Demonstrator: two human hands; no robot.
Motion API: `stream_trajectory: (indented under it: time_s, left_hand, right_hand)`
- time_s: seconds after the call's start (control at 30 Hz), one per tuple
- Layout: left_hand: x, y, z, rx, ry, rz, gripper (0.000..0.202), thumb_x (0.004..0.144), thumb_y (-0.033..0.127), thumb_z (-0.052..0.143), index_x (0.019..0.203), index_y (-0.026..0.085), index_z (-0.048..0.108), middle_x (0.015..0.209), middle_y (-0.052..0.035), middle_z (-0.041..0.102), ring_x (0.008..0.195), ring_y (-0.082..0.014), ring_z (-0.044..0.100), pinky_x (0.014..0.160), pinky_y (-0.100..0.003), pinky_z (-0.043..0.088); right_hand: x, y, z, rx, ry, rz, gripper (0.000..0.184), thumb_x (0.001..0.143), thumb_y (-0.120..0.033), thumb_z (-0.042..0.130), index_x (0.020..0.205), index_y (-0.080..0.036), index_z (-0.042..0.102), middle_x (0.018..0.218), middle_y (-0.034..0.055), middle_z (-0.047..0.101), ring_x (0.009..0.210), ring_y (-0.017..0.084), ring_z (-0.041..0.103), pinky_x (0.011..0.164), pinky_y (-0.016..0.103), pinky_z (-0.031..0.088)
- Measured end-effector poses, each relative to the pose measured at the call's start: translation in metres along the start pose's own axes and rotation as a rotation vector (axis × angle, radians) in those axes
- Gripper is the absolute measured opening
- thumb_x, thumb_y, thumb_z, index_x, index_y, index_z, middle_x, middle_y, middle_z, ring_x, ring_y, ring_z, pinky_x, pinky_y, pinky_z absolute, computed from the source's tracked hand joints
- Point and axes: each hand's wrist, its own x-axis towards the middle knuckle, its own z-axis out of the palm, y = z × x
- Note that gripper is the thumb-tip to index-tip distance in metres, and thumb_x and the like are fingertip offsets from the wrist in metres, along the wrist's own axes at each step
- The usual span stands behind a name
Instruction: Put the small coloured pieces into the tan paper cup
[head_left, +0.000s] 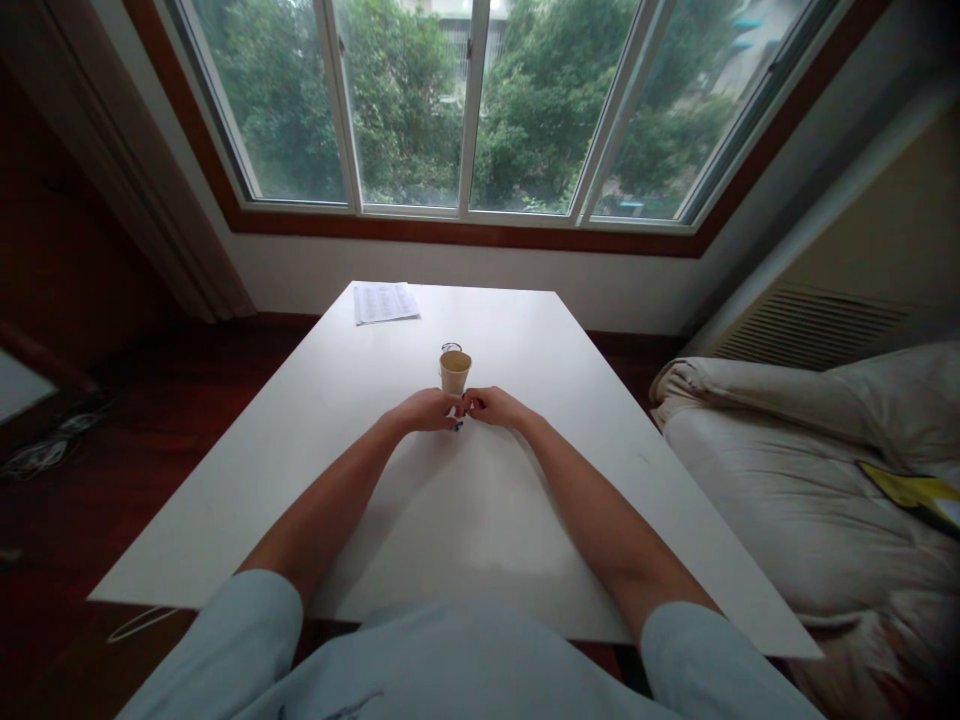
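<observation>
White table point(570, 480) w/ cup point(455, 371), papers point(385, 302)

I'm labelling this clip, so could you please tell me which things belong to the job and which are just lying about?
In hand: small blue object between left hand and right hand; tan paper cup beyond.
Lying about: printed white paper sheets at far edge of white table; flat yellow item, far right.

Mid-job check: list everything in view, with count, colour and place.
table: one, white, centre
paper cup: one, tan, mid-table, just beyond the hands
printed sheets: small stack, white, table's far left corner
small object: one, glassy or metallic, behind the cup
duvet: one, cream, right of table
booklet: one, yellow, on the duvet
cables: a tangle, pale, floor at left
small blue item: one, blue, at the meeting fingertips
left hand: one, bare, curled, by the blue item
right hand: one, bare, curled, fingertips meeting the left's
</observation>
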Motion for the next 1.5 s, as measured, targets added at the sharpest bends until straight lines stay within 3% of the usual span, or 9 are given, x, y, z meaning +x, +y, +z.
stream_trajectory:
  time_s: [0.33, 0.67, 1.1, 1.5]
  left_hand:
    - [-0.001, 0.003, 0.005, -0.013, -0.045, -0.002, 0.023, 0.074, 0.024, 0.065, 0.095, 0.025, 0.072, 0.074, -0.0014, 0.066, 0.065, -0.0161, 0.058, 0.060, -0.024, 0.036]
    - [0.000, -0.002, 0.009, -0.051, 0.001, -0.022, 0.020, 0.072, 0.021, 0.062, 0.089, 0.025, 0.073, 0.075, -0.0017, 0.068, 0.067, -0.0160, 0.059, 0.061, -0.023, 0.037]
    - [0.001, -0.008, 0.012, -0.024, 0.074, -0.085, 0.015, 0.076, 0.021, 0.059, 0.082, 0.025, 0.072, 0.077, -0.0038, 0.069, 0.069, -0.0181, 0.061, 0.065, -0.026, 0.039]
    - [-0.001, -0.021, 0.008, 0.039, 0.054, -0.121, 0.021, 0.073, 0.029, 0.062, 0.091, 0.026, 0.073, 0.083, -0.0045, 0.071, 0.069, -0.0189, 0.060, 0.061, -0.026, 0.035]
  right_hand:
    - [-0.001, 0.008, -0.001, -0.109, 0.096, -0.003, 0.017, 0.073, -0.016, 0.054, 0.085, -0.020, 0.065, 0.068, -0.0032, 0.057, 0.062, 0.010, 0.046, 0.059, 0.021, 0.029]
    - [-0.005, 0.005, -0.001, -0.031, 0.059, 0.003, 0.019, 0.074, -0.027, 0.061, 0.090, -0.020, 0.068, 0.065, -0.0046, 0.054, 0.060, 0.010, 0.044, 0.058, 0.020, 0.027]
    - [-0.003, 0.003, 0.004, -0.121, 0.136, -0.025, 0.015, 0.077, -0.020, 0.056, 0.085, -0.020, 0.068, 0.069, -0.0028, 0.056, 0.063, 0.011, 0.044, 0.060, 0.021, 0.029]
    - [-0.005, 0.005, 0.005, -0.103, 0.145, -0.067, 0.015, 0.078, -0.021, 0.060, 0.089, -0.022, 0.070, 0.069, -0.0033, 0.055, 0.063, 0.011, 0.044, 0.060, 0.021, 0.030]
